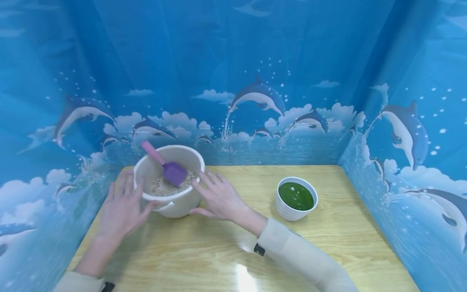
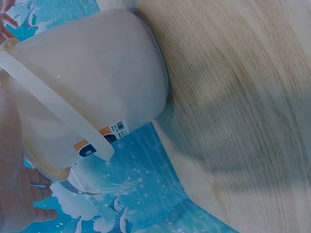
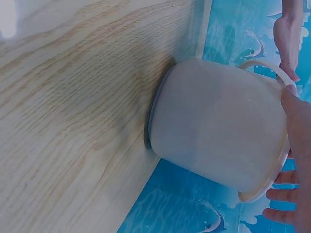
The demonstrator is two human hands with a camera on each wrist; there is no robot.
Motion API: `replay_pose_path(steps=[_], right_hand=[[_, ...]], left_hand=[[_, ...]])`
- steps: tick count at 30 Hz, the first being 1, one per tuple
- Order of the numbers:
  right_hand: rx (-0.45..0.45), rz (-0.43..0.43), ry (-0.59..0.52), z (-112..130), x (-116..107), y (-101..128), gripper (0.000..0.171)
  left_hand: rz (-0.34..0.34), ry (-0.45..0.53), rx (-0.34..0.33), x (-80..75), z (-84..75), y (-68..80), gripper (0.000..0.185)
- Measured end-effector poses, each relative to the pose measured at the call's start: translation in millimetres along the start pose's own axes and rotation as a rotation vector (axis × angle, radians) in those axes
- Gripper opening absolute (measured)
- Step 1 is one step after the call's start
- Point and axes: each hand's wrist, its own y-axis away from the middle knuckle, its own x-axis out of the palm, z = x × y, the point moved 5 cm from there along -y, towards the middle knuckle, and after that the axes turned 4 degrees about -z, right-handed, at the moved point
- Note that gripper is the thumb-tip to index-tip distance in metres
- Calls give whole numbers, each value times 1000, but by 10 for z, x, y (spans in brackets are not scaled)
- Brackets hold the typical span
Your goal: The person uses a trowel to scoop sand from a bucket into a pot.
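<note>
A white plastic bucket [image 1: 176, 207] stands at the table's far left and holds pale grain [image 1: 162, 187]. A purple scoop [image 1: 174, 172] with a pink handle leans in it. My left hand [image 1: 122, 207] lies against the bucket's left side with straight fingers, thumb under the rim. My right hand [image 1: 219, 196] touches the right side, fingers spread along the rim. In the left wrist view the bucket [image 2: 97, 73] shows its lowered bail handle [image 2: 53, 104], with my left hand [image 2: 14, 194] at the rim. In the right wrist view my right hand [image 3: 296, 145] rests by the bucket [image 3: 218, 126].
A small white bowl [image 1: 288, 211] of green liquid stands to the right of the bucket. The wooden table [image 1: 219, 251] is walled on three sides by a blue dolphin-print backdrop [image 1: 255, 81], which stands close behind the bucket.
</note>
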Motion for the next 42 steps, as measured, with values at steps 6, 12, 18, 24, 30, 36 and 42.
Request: replay_pose_path(steps=[6, 12, 18, 24, 30, 36, 42], right_hand=[[12, -8, -34, -27, -23, 68, 94], [17, 0, -20, -49, -38, 124, 93], [28, -3, -42, -72, -61, 177, 93], [32, -51, -43, -94, -70, 227, 94], [37, -66, -37, -117, -75, 285, 93], [42, -65, -40, -142, -74, 351, 93], [58, -54, -61, -183, -86, 405, 91]], left_hand=[[-12, -10, 12, 6, -65, 11, 84], [13, -9, -5, -5, -132, 25, 85], [-30, -3, 7, -13, -202, 20, 86], [-54, -8, 19, 0, -244, 18, 86], [-28, 8, 7, 15, -294, 24, 86], [-55, 0, 25, 26, -358, 30, 89], [-68, -5, 17, 32, -435, 34, 90]])
